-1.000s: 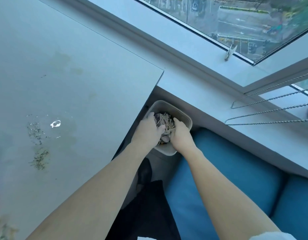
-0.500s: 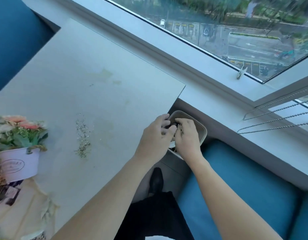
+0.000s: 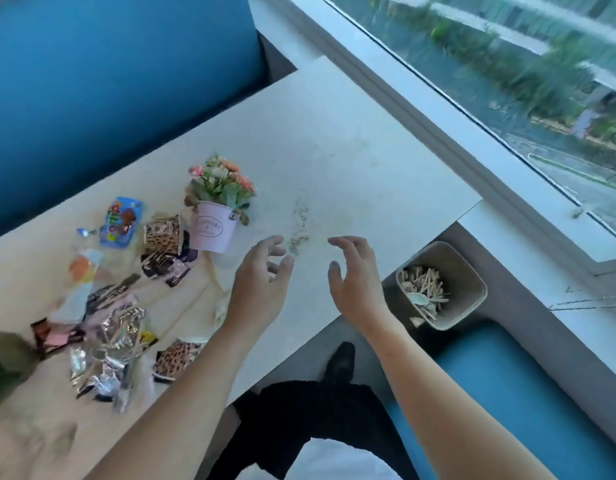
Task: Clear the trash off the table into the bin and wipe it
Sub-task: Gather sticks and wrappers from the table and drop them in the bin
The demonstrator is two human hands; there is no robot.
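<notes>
Desk (image 3: pixel 334 140): pale top. The R half is bare apart from stains. The L half is covered w/ trash.

Bin (image 3: pixel 469 299): on the floor just off the desk's R corner, between desk and window ledge, below desk level. It's partly filled w/ wooden sticks (image 3: pixel 426 285).

Trash pile: crumpled foil wrappers (image 3: pixel 109 348), a blue snack packet (image 3: pixel 121 220) and two leopard-print cups, one (image 3: pixel 162 235) touching the flower pot (image 3: pixel 213 230), the other (image 3: pixel 174 358) near the front edge. Everything lies well apart from the bin.

Left grip (image 3: pixel 261 282) and right grip (image 3: pixel 355 278): both hover over the desk mid-front w/ fingers loosely spread and curved. They pinch nothing and are apart from each other.

Crumbs (image 3: pixel 299 226): a thin streak just beyond the fingertips, between the grips.

Risks, my read:
- The pot sits right against the cup and wrappers, so a quick grab there could tip it.
- Foil is light and springy, so an overfull handful prob. sheds bits on the long carry across to the bin, or into the gap by the desk corner.
- Sweeping crumbs by hand toward that corner could put them on the floor, since the bin mouth is small and set off from the edge.
- No cloth in view for the wipe.
</notes>
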